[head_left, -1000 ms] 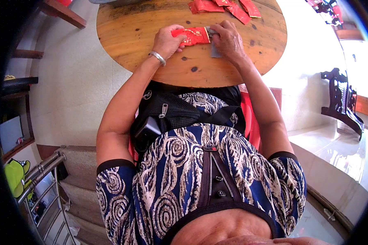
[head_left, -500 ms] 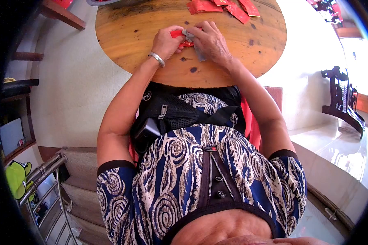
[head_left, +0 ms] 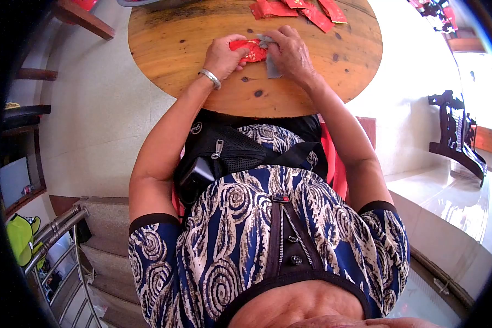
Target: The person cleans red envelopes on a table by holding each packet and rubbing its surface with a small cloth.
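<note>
A red packet with gold print (head_left: pixel 252 51) is held over the wooden table, pinched at its left end by my left hand (head_left: pixel 222 57), which wears a silver bangle (head_left: pixel 210 79). My right hand (head_left: pixel 292 54) is closed on a crumpled grey cloth (head_left: pixel 274 66). Part of the cloth touches the packet's right end, and a corner hangs down below my fingers. Farther back on the table lie several similar red packets (head_left: pixel 318 18).
The round wooden table (head_left: pixel 202 22) is in front of my body. A grey container's rim (head_left: pixel 147 3) shows at its far left edge. Stairs with a metal railing (head_left: pixel 57 235) are at lower left. A dark carved wooden chair (head_left: pixel 456 136) stands to the right.
My right hand has shifted slightly right with the cloth, uncovering more of the red packet's printed face. My left hand has barely moved.
</note>
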Demonstrator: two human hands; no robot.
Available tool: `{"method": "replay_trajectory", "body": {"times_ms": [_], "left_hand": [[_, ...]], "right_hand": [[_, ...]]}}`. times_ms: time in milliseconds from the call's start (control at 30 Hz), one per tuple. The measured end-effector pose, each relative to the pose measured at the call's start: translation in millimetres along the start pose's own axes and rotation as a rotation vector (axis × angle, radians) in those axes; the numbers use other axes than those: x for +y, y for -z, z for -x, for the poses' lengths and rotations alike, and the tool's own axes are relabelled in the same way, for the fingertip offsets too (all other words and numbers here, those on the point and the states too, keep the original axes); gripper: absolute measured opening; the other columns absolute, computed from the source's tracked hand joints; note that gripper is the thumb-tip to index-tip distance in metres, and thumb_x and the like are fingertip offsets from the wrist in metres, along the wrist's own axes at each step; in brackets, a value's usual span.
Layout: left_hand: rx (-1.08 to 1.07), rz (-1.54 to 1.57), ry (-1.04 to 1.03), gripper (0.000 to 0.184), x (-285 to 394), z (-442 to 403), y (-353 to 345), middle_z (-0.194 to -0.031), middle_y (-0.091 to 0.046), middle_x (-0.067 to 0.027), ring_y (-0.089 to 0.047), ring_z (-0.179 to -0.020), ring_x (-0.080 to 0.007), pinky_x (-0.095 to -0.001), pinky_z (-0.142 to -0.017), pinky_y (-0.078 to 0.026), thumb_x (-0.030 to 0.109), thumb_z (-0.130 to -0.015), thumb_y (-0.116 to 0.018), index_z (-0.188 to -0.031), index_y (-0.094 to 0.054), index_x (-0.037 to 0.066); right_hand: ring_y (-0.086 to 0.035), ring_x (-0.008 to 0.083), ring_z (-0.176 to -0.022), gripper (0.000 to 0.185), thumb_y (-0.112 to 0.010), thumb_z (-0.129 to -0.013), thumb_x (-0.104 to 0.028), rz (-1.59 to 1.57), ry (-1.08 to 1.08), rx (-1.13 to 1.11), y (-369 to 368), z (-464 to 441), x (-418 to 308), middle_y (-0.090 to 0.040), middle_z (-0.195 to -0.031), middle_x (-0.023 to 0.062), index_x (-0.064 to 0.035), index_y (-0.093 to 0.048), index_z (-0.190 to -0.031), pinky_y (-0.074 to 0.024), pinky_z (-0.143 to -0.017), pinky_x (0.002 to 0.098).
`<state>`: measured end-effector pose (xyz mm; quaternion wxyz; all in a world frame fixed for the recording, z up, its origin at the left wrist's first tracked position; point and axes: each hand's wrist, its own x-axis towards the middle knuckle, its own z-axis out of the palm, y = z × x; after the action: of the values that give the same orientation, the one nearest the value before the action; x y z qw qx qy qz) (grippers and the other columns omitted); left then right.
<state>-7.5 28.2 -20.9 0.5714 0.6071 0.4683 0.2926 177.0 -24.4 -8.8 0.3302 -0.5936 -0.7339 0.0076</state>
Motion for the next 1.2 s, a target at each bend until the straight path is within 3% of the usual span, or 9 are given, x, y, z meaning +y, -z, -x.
{"method": "replay_trajectory", "body": {"times_ms": [400,567,700,800,867,1000,1100,1167,1200], "left_hand": [[-0.011,-0.021,-0.007,0.03,0,1,2,-0.078,-0.067,-0.004,-0.061,-0.057,-0.0079,-0.0217,-0.047,-0.053,0.013,-0.085,-0.07,-0.113,-0.065,0.006],[-0.031,0.017,-0.011,0.026,3,3,3,-0.078,-0.069,-0.0052,-0.063,-0.057,-0.0082,-0.0223,-0.049,-0.054,0.01,-0.083,-0.069,-0.108,-0.068,0.004],[-0.067,0.016,-0.014,0.025,3,2,4,-0.078,-0.069,-0.0028,-0.06,-0.056,-0.0064,-0.021,-0.049,-0.052,0.013,-0.082,-0.071,-0.105,-0.069,0.005],[-0.067,0.025,-0.033,0.023,6,7,3,-0.077,-0.068,-0.0005,-0.058,-0.058,-0.0044,-0.02,-0.05,-0.05,0.017,-0.081,-0.074,-0.1,-0.071,0.006],[-0.105,-0.038,-0.088,0.022,13,10,3,-0.076,-0.068,0.0004,-0.056,-0.059,-0.0033,-0.0205,-0.051,-0.049,0.02,-0.08,-0.075,-0.097,-0.072,0.006],[-0.17,-0.091,-0.154,0.023,10,8,5,-0.074,-0.068,0.0009,-0.056,-0.06,-0.0033,-0.0209,-0.055,-0.048,0.022,-0.08,-0.076,-0.095,-0.073,0.005],[-0.182,-0.034,-0.251,0.025,9,8,4,-0.078,-0.069,0.0005,-0.057,-0.065,-0.0031,-0.0206,-0.059,-0.048,0.021,-0.08,-0.077,-0.095,-0.072,0.002],[-0.094,0.083,-0.287,0.029,9,8,2,-0.084,-0.069,0.0,-0.058,-0.071,-0.0034,-0.02,-0.063,-0.048,0.022,-0.08,-0.078,-0.098,-0.07,0.001],[-0.094,0.082,-0.286,0.029,9,7,3,-0.084,-0.069,0.0,-0.058,-0.071,-0.0034,-0.02,-0.063,-0.048,0.022,-0.08,-0.078,-0.098,-0.07,0.001]], "right_hand": [[-0.055,0.0327,-0.099,0.026,-0.062,-0.078,-0.014,0.075,-0.092,-0.064,19,7,28,-0.058,-0.098,0.0129,-0.0133,-0.068,-0.104,-0.0483,-0.085,0.0418],[-0.055,0.0306,-0.099,0.029,-0.065,-0.075,-0.015,0.357,-0.116,0.052,29,10,41,-0.059,-0.1,0.0099,-0.0148,-0.067,-0.104,-0.0461,-0.086,0.043],[-0.054,0.0302,-0.099,0.031,-0.066,-0.074,-0.017,0.372,-0.056,0.165,42,1,22,-0.059,-0.1,0.0088,-0.0141,-0.066,-0.104,-0.0446,-0.087,0.0441],[-0.055,0.0309,-0.096,0.031,-0.067,-0.073,-0.018,0.195,0.082,0.165,45,-2,1,-0.059,-0.101,0.01,-0.0116,-0.066,-0.104,-0.0458,-0.084,0.0432],[-0.056,0.0325,-0.094,0.031,-0.065,-0.075,-0.015,-0.074,0.064,-0.003,42,0,-12,-0.059,-0.1,0.0123,-0.009,-0.065,-0.106,-0.0472,-0.082,0.0426],[-0.057,0.0349,-0.087,0.029,-0.063,-0.078,-0.012,-0.125,0.093,-0.173,36,4,-14,-0.059,-0.094,0.015,-0.0069,-0.065,-0.107,-0.0489,-0.078,0.0414],[-0.062,0.0296,-0.081,0.026,-0.062,-0.082,-0.013,-0.272,-0.017,-0.269,37,5,-15,-0.061,-0.086,0.0148,-0.0051,-0.064,-0.107,-0.0496,-0.073,0.0391],[-0.062,0.0214,-0.071,0.025,-0.063,-0.085,-0.015,-0.431,-0.27,-0.317,38,6,-14,-0.063,-0.079,0.0098,-0.0043,-0.064,-0.108,-0.0495,-0.067,0.0354],[-0.062,0.0214,-0.071,0.025,-0.063,-0.085,-0.015,-0.431,-0.27,-0.317,36,6,-10,-0.063,-0.079,0.0098,-0.0043,-0.064,-0.108,-0.0495,-0.067,0.0354]]}}
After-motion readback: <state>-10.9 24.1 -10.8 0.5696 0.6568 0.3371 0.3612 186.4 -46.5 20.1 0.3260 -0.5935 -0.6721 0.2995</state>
